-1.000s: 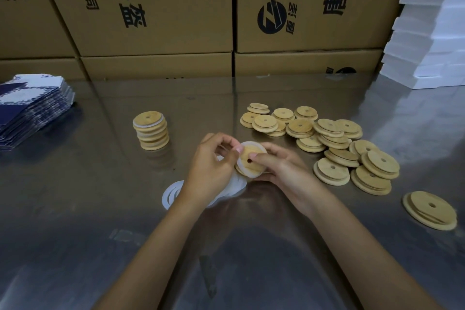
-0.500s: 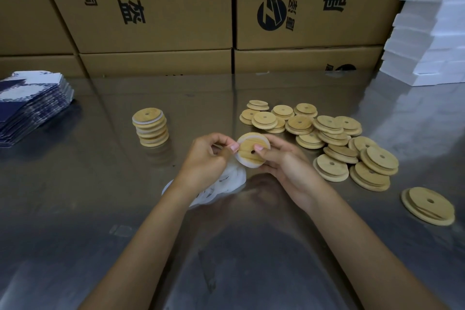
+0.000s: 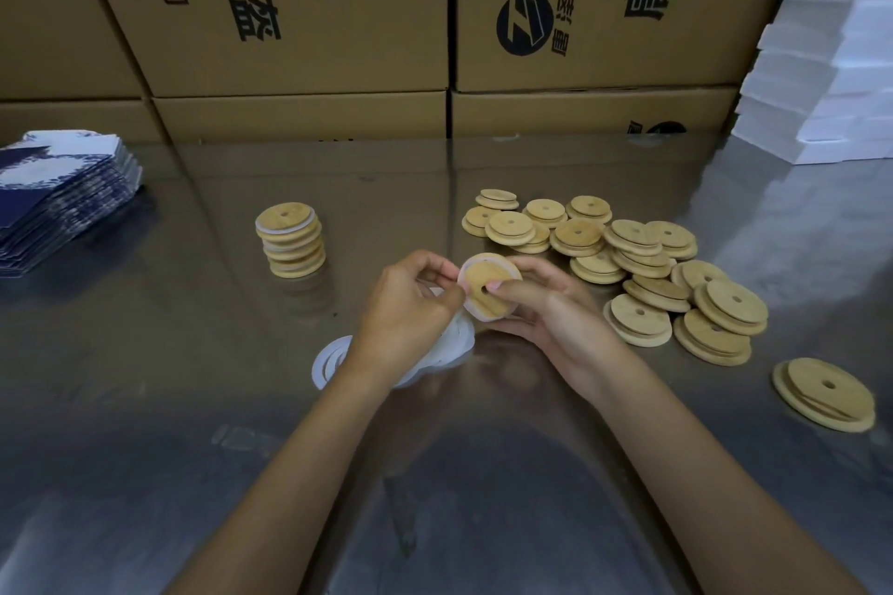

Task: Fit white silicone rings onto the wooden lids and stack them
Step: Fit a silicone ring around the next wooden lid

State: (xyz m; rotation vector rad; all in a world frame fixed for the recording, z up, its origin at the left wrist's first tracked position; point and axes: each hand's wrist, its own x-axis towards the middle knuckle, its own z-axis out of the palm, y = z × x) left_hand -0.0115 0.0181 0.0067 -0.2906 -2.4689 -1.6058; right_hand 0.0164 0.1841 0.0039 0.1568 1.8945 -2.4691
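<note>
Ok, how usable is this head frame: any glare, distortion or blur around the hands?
Head view: dim, warm light; the shiny metal table mirrors the brown cardboard boxes; wide-angle bending tilts the boxes at the edges; the round wooden lid between left hand and right hand stays fairly sharp.

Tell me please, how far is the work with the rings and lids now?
Done: a short stack of ringed lids stands on the left of the metal table. In hand: the left hand and right hand hold one lid with a white ring around it. Left: a large loose pile of bare lids, one more lid apart at the right, and spare rings under the left wrist.
</note>
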